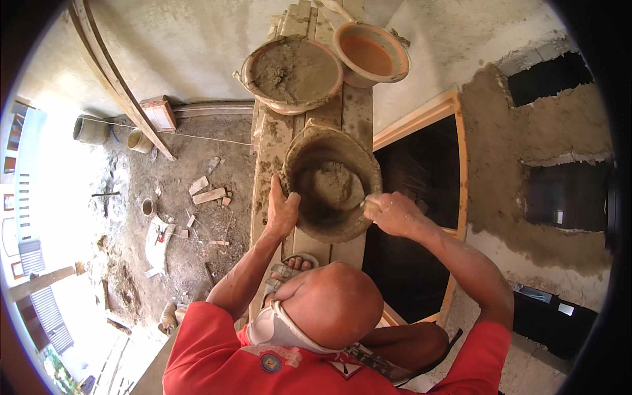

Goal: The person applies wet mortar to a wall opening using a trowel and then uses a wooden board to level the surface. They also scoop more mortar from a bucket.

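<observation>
In front of me on the planks stands a mortar-crusted bucket (304, 224). My left hand (282, 209) grips its left side near the rim, the thumb toward the bucket. My right hand (398, 214) is closed around the handle of a trowel (355, 192) at the right rim. The trowel's blade reaches into the bucket under a lump of wet mortar (334, 183). Beyond stands a wide basin (299, 72) full of grey mortar. To its right is an orange-brown bowl (368, 52) of murky liquid.
The bucket and basins rest on a narrow plank scaffold (355, 118), raised above a dirt floor (184, 263) with broken bricks and buckets. A wooden frame (461, 164) around a dark opening stands close on the right, beside a partly plastered wall (500, 145). A leaning timber (118, 79) is at far left.
</observation>
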Demonstrator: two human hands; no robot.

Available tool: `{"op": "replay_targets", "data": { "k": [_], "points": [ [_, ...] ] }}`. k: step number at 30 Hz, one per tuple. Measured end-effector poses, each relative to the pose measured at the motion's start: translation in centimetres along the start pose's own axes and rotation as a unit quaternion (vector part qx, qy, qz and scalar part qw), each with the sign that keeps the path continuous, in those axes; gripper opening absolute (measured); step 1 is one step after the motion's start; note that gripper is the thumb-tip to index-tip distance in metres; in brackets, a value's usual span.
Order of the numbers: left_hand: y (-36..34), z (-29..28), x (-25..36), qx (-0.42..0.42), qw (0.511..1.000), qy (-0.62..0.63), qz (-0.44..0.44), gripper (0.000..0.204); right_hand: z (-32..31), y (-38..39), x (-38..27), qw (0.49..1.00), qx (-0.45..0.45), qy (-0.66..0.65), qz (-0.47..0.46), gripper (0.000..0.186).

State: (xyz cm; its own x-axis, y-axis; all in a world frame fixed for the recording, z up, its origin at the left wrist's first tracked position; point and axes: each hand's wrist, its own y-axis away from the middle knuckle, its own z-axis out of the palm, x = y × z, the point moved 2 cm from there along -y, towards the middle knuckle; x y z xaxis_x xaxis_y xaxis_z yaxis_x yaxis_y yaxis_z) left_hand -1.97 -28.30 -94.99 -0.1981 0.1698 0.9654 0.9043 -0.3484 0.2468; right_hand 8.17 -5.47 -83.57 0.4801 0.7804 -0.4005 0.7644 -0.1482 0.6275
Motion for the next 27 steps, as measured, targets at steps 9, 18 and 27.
{"op": "replay_targets", "data": {
  "k": [9,18,27],
  "points": [
    [-1.0,-0.1,-2.6,-0.014,0.999,0.020,-0.025,0.072,0.9,-2.2,-4.3,0.921,0.090,0.361,-0.116,0.025],
    [-0.6,-1.2,-3.4,0.013,1.000,0.014,0.022,0.068,2.0,0.8,-4.9,0.892,0.012,0.421,-0.164,0.026],
    [-0.7,0.2,-0.1,-0.009,1.000,-0.019,0.009,0.067,1.9,-4.0,-1.0,0.903,0.091,0.408,-0.099,0.014]
  ]
}}
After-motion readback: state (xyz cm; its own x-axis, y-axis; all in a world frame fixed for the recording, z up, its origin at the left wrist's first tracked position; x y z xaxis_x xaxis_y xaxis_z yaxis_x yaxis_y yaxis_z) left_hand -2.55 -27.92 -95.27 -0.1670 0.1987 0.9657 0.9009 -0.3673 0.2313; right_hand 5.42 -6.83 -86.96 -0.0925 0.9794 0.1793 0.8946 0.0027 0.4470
